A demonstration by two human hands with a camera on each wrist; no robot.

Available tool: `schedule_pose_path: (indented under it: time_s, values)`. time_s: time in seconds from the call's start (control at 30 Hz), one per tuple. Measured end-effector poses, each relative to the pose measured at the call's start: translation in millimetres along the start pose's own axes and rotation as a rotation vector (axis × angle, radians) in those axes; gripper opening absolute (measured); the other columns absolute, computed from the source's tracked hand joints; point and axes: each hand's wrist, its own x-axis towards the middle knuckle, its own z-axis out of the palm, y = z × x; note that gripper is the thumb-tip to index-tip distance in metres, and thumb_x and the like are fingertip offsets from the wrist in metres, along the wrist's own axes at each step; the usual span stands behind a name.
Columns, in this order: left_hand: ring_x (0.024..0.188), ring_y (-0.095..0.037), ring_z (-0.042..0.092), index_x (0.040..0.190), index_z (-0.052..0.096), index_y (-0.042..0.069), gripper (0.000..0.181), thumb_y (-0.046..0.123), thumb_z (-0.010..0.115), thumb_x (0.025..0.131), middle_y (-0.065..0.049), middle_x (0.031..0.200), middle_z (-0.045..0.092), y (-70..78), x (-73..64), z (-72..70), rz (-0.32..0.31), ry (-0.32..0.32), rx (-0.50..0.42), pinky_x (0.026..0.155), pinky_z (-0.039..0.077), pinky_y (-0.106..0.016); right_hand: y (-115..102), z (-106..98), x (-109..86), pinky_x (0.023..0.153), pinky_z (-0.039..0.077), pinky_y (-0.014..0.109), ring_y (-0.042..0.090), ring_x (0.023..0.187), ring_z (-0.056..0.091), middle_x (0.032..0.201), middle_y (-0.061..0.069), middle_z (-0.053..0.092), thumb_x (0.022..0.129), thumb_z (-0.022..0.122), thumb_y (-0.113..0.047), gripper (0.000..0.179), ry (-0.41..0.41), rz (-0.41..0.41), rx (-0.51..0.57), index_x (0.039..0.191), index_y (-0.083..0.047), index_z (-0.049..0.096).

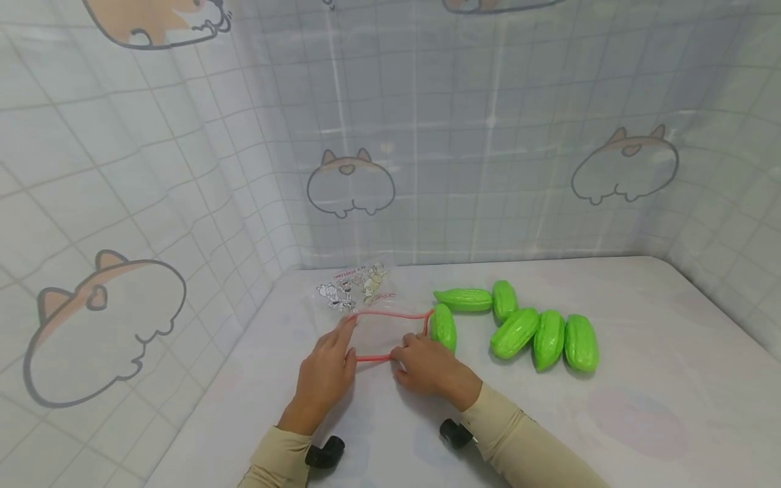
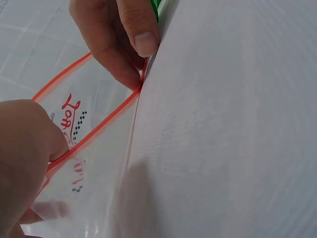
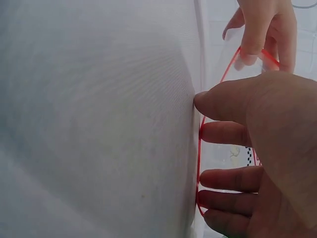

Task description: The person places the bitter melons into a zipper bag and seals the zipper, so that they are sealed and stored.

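Observation:
A clear plastic zip bag (image 1: pixel 381 333) with red strips along its mouth lies on the table, its mouth spread wide toward me. Cartoon figures and red lettering are printed on its far part. My left hand (image 1: pixel 325 368) holds the left end of the mouth, thumb and fingers on either side of the plastic. At the right end, my right hand (image 1: pixel 429 366) touches the red strip with fairly straight fingertips, the thumb (image 3: pixel 223 101) standing apart from them. A ridged green gourd (image 1: pixel 444 329) lies just beyond the right hand, beside the bag's right corner.
More ridged green gourds lie to the right: one on its side (image 1: pixel 465 299) at the back, others clustered near a slanted one (image 1: pixel 514 333). A white grid-patterned curtain (image 1: pixel 482 169) with cartoon dogs encloses the table (image 1: pixel 689 339) at the back and sides.

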Motion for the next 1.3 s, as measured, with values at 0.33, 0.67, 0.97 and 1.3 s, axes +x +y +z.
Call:
schedule_pose_path:
  time_s: [0.33, 0.67, 0.97, 1.3]
  values:
    - [0.123, -0.038, 0.058, 0.153, 0.040, 0.009, 0.065, 0.014, 0.066, 0.093, -0.020, 0.138, 0.058, -0.6, 0.3, 2.1, -0.129, -0.171, -0.102, 0.098, 0.047, -0.053, 2.4, -1.6, -2.1, 0.084, 0.053, 0.032, 0.014, 0.089, 0.057, 0.101, 0.000, 0.062, 0.095, 0.068, -0.031, 0.027, -0.010, 0.034, 0.031, 0.116, -0.016, 0.072]
    - [0.114, -0.035, 0.063, 0.156, 0.038, 0.015, 0.066, 0.023, 0.064, 0.096, -0.017, 0.131, 0.063, 0.7, 1.9, 0.8, -0.174, -0.274, -0.072, 0.092, 0.051, -0.054, 8.1, -1.1, -9.2, 0.085, 0.053, 0.033, 0.017, 0.095, 0.060, 0.107, 0.002, 0.064, 0.093, 0.070, -0.028, 0.027, 0.036, 0.010, 0.042, 0.116, -0.015, 0.072]
    - [0.090, -0.027, 0.065, 0.156, 0.039, 0.019, 0.067, 0.027, 0.065, 0.094, -0.013, 0.118, 0.069, 0.0, 1.6, 1.8, -0.147, -0.274, -0.038, 0.080, 0.056, -0.050, 7.3, -12.6, -20.3, 0.090, 0.053, 0.032, 0.016, 0.102, 0.063, 0.109, 0.001, 0.069, 0.095, 0.067, -0.024, 0.023, 0.125, -0.050, 0.150, 0.114, -0.012, 0.073]
    - [0.094, -0.026, 0.064, 0.155, 0.040, 0.022, 0.068, 0.029, 0.067, 0.093, -0.011, 0.117, 0.068, 1.4, 0.2, 3.5, -0.152, -0.284, -0.033, 0.079, 0.057, -0.049, 22.7, -23.1, -37.3, 0.084, 0.055, 0.038, 0.017, 0.100, 0.067, 0.105, 0.001, 0.073, 0.091, 0.072, -0.017, 0.022, 0.394, 0.004, 0.250, 0.112, -0.011, 0.074]
